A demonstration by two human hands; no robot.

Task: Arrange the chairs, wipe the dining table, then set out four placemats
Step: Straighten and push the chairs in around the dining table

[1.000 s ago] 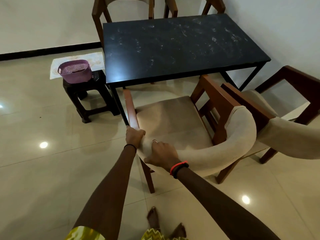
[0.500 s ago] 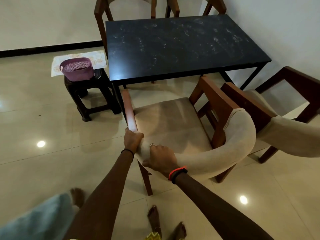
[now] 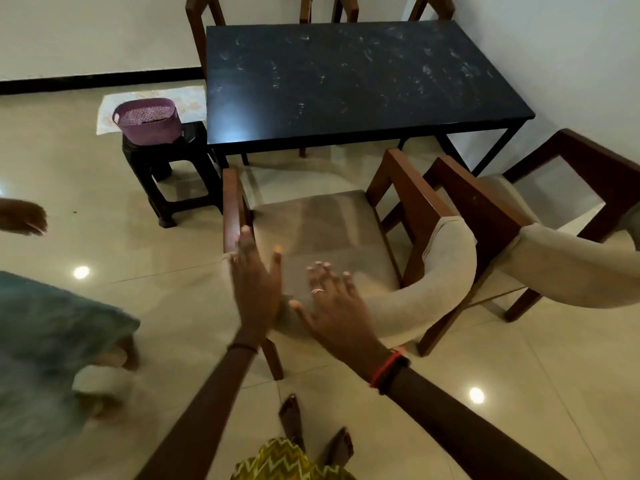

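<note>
Fingers [image 3: 246, 247] spread wide, left hand [image 3: 255, 296] and right hand [image 3: 334, 308] over chair [image 3: 322, 223] backrest, gripping nothing

Single head-worn wide view, angled down; close above the chair [image 3: 329, 230]; dining table [image 3: 346, 81] farther ahead.

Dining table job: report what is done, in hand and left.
Done: two far chairs stand at the dining table. In hand: the near chair, left hand and right hand open over its backrest. Left: the angled right chair, the table's smudges, and all four placemats, none laid.
</note>
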